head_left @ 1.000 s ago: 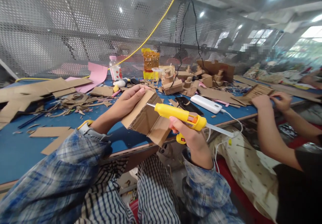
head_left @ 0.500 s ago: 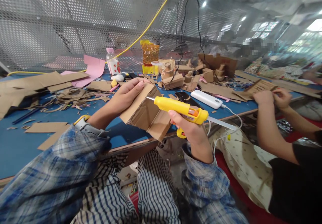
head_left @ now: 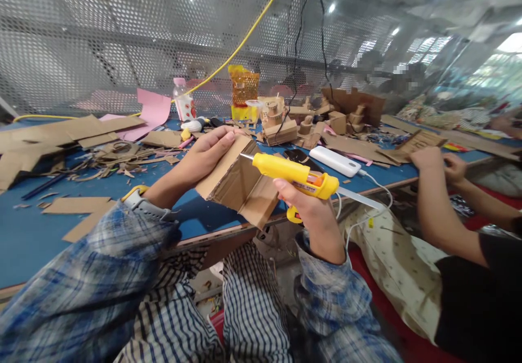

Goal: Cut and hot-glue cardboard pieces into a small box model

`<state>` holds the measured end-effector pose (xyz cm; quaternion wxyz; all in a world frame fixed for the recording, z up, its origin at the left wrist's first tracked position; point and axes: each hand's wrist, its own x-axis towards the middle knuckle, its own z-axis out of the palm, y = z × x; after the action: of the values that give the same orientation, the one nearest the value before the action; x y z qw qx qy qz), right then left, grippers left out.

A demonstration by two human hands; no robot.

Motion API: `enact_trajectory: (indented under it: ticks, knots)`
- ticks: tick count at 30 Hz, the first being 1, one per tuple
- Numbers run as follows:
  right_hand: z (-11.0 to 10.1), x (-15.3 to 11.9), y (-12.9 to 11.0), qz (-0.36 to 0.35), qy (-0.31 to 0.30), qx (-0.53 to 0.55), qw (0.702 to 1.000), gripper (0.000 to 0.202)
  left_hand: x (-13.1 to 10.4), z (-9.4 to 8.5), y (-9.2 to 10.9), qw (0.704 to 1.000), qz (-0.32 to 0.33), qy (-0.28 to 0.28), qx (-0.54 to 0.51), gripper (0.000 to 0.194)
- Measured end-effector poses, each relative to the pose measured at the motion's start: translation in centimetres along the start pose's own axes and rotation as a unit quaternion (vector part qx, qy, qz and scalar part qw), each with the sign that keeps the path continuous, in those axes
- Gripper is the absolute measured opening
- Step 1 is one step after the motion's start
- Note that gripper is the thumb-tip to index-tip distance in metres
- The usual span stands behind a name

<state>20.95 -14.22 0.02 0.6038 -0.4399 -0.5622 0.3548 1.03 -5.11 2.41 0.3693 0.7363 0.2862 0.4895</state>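
My left hand [head_left: 210, 156] grips a folded cardboard piece [head_left: 234, 180] by its far left side, with the thumb lying along the top. The piece is tilted above the table's front edge, its open inner side facing right. In my right hand [head_left: 310, 210] is a yellow hot glue gun [head_left: 291, 172], its metal nozzle pointing left at the upper edge of the cardboard. Whether the tip touches the edge I cannot tell. A white glue stick [head_left: 361, 197] sticks out of the gun's back end.
Cardboard scraps [head_left: 122, 159] litter the blue table [head_left: 36, 243]. A white power bank [head_left: 335, 160] with a cable lies right of the gun. Behind stand a bottle [head_left: 184, 102], a yellow snack bag [head_left: 243, 92] and cardboard models [head_left: 318, 121]. A co-worker's hands [head_left: 432, 161] hold cardboard at right.
The glue gun's nozzle has shifted very slightly right along the cardboard's edge. My left hand keeps its hold. The co-worker's far hand has moved a little.
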Motion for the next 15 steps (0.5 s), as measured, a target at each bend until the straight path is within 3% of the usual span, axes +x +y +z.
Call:
enact_trajectory:
  ticks: [15]
  knots:
    - [0.01, 0.25, 0.23, -0.012, 0.031, -0.018, 0.999, 0.023, 0.02, 0.04, -0.05, 1.0, -0.001, -0.01, -0.018, 0.051]
